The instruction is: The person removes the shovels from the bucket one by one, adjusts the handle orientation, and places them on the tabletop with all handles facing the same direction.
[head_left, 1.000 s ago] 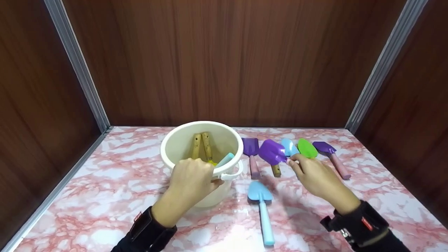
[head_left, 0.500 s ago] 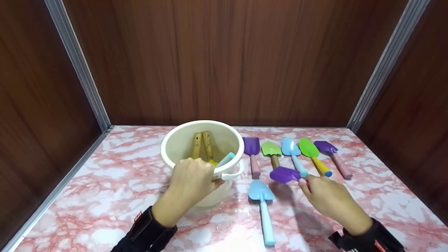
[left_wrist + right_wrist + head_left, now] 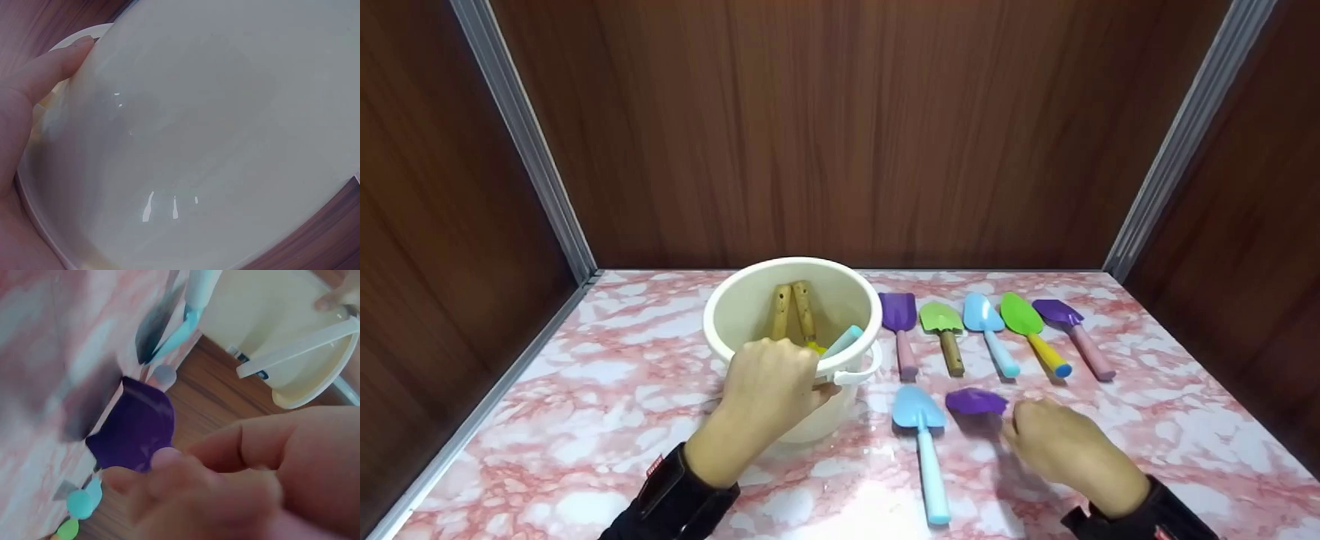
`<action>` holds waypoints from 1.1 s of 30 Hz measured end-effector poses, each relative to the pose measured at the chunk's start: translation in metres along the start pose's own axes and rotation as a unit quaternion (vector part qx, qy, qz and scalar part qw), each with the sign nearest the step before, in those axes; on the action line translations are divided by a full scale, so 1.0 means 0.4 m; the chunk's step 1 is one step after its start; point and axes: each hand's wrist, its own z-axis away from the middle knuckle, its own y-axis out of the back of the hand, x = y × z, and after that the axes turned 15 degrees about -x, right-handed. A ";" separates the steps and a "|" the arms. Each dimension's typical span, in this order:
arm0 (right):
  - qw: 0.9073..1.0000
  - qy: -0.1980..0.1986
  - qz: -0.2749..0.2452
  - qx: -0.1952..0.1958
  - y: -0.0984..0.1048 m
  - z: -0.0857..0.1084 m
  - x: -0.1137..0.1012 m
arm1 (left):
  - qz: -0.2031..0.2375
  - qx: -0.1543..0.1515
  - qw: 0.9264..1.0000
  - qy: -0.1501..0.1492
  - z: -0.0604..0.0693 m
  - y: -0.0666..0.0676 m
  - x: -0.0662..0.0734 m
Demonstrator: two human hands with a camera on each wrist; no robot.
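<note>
My left hand [image 3: 771, 397] grips the near rim of a cream bucket [image 3: 799, 264], thumb on the outside; in the left wrist view the bucket wall [image 3: 214, 135] fills most of the picture. Inside it show two tan wooden handles [image 3: 804, 307] and a pale blue handle [image 3: 844, 341]. My right hand [image 3: 1069, 446] holds a garden trowel with a purple blade [image 3: 975, 401] low over the table. Its pink handle is mostly covered by the fingers in the right wrist view. Left of that blade lies a light blue trowel [image 3: 926, 454], handle toward me.
Behind my right hand several trowels lie in a row: a purple one [image 3: 898, 315], a green one with wooden handle [image 3: 941, 319], a blue one [image 3: 982, 315], a green one with yellow handle [image 3: 1024, 316] and another purple one [image 3: 1057, 311]. Wooden panels [image 3: 840, 135] enclose the marbled table [image 3: 577, 397].
My right hand has brought the purple trowel from above the row down toward me, beside the light blue one, uncovering the row's handles. The left hand has stayed on the bucket rim.
</note>
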 end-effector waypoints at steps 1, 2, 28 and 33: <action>1.000 -0.002 -0.005 -0.011 -0.005 0.003 -0.003 | 0.000 0.000 1.000 -0.001 -0.001 0.000 0.001; 1.000 -0.003 -0.010 -0.022 -0.009 0.005 -0.005 | 0.000 -0.001 1.000 -0.001 -0.001 0.000 0.002; 0.987 -0.029 -0.132 -0.088 -0.070 -0.023 -0.030 | 0.005 -0.016 1.000 0.000 -0.002 0.001 0.001; 0.986 -0.039 -0.140 -0.086 -0.069 -0.032 -0.031 | 0.002 -0.013 1.000 0.002 -0.001 0.002 0.001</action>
